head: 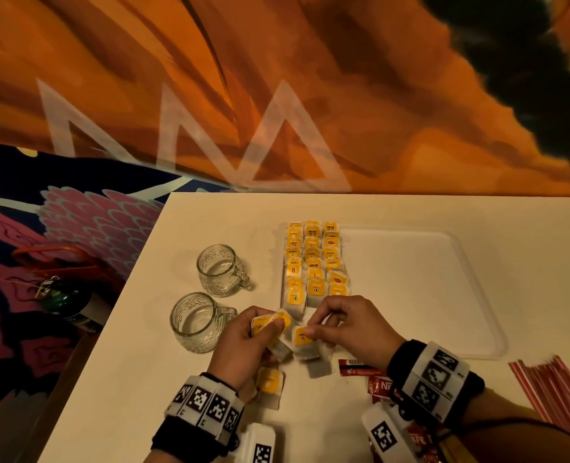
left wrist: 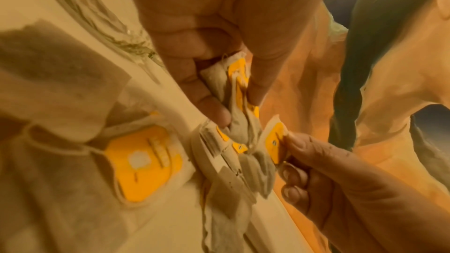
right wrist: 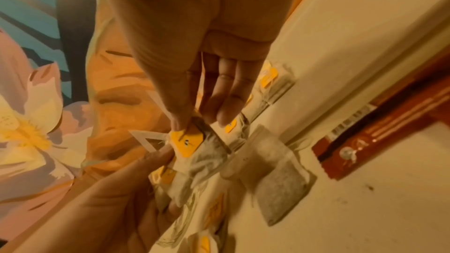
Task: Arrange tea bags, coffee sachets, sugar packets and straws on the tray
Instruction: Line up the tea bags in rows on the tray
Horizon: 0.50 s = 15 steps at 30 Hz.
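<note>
Both wrists wear bands printed with black-and-white square markers, close at the near edge of a white table (head: 210,215). Left hand (head: 243,342) has thumb and fingers clamped on a small bunch of tea bags (head: 272,324); how many are in it cannot be told. Right hand (head: 347,325) pinches the yellow tag of one tea bag (head: 305,340) just beside that bunch. Two more loose tea bags lie on the table near the wrists. Beyond the hands, a clear tray (head: 444,289) holds three rows of tea bags (head: 313,262) along its left side, roughly six per row. Two glass mugs (head: 222,269) stand to the left. Red coffee sachets (head: 375,382) lie under the right wrist; a bundle of red-striped straws (head: 550,389) lies far right.
</note>
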Available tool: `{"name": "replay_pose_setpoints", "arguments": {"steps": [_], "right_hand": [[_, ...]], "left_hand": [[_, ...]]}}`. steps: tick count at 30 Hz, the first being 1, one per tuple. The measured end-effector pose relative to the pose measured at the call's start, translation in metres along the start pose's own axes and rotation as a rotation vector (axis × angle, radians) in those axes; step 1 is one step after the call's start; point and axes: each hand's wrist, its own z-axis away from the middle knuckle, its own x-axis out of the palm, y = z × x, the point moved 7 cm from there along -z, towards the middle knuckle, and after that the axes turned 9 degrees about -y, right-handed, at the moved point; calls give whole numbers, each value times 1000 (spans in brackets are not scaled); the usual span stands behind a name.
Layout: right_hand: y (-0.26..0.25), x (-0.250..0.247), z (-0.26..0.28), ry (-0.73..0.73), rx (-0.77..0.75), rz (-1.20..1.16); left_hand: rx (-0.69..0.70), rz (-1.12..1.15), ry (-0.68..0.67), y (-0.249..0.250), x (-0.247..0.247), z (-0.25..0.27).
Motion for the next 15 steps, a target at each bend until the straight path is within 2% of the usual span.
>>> {"name": "replay_pose_setpoints", "arguments": {"steps": [3, 6, 9, 15], "right_hand": [[5, -2, 1, -29, 7, -75], [11, -2, -1, -55, 22, -146], [20, -6, -8, -30, 59, -160], [41, -28, -31, 166, 176, 143]], "left_hand": [[14, -29, 25, 1, -6, -2], [70, -150, 37, 9, -13, -2], [102, -207, 37, 14, -14, -1], [111, -222, 30, 13, -11, 3]]}}
